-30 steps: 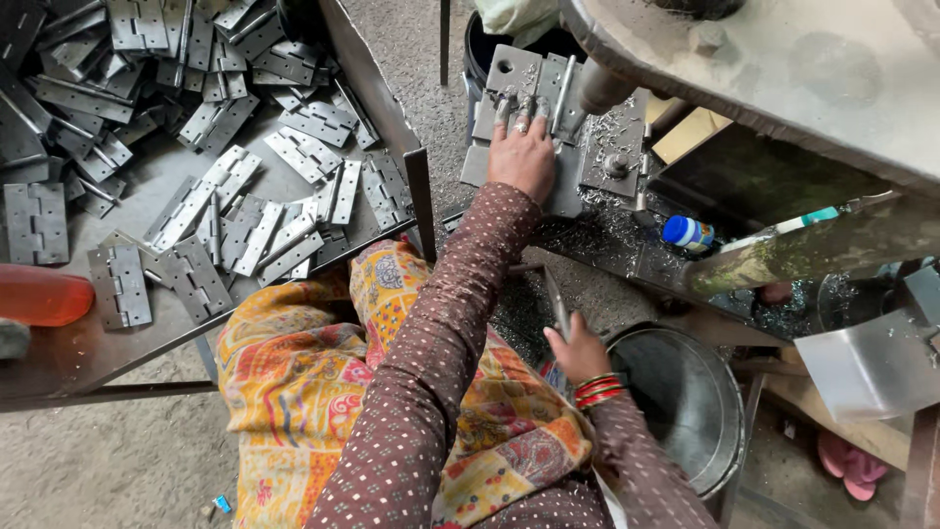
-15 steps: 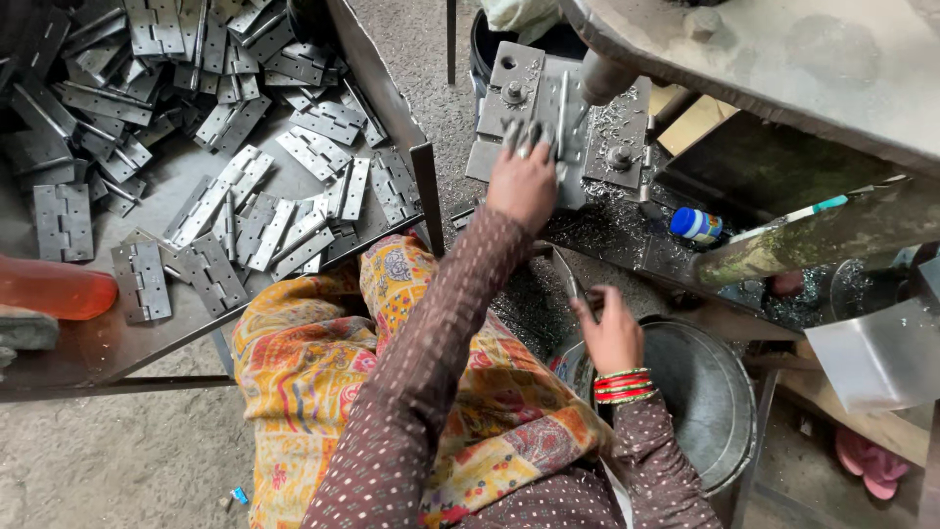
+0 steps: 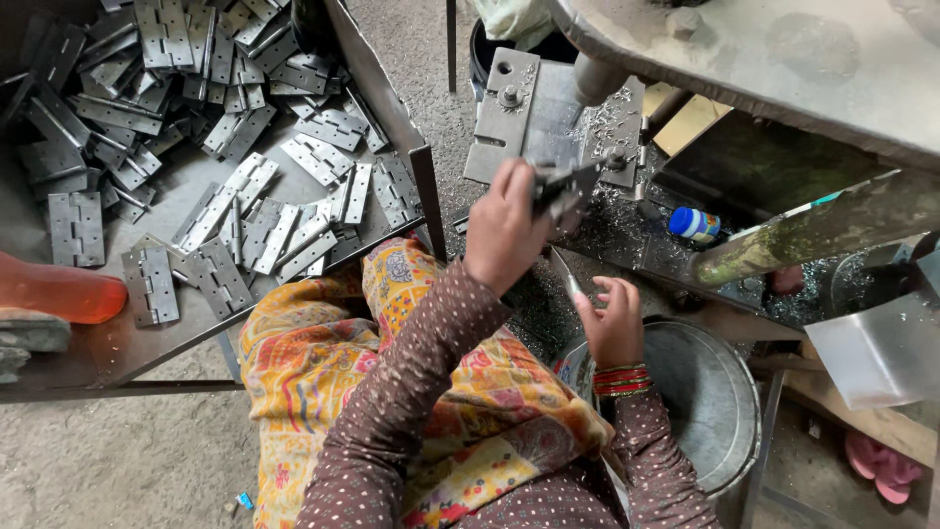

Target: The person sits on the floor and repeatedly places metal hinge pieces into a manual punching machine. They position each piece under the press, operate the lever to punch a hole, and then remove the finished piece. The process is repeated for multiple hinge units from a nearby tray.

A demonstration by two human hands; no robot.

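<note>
Head view: grey steel hinge (image 3: 563, 186) pinched in curled left hand (image 3: 504, 230), lifted just off drill-press jig plate (image 3: 534, 118). Right hand (image 3: 612, 323) half-closed around thin tool, above round metal tub (image 3: 710, 402). Heap of undrilled-looking hinges (image 3: 225, 147) left on tray; plenty remaining, seemingly.

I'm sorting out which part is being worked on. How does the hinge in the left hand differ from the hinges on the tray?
The hinge in the left hand is lifted off any surface, partly folded and alone; the hinges on the tray lie flat, mostly opened out, heaped in a loose pile. All are plain grey metal.
</note>
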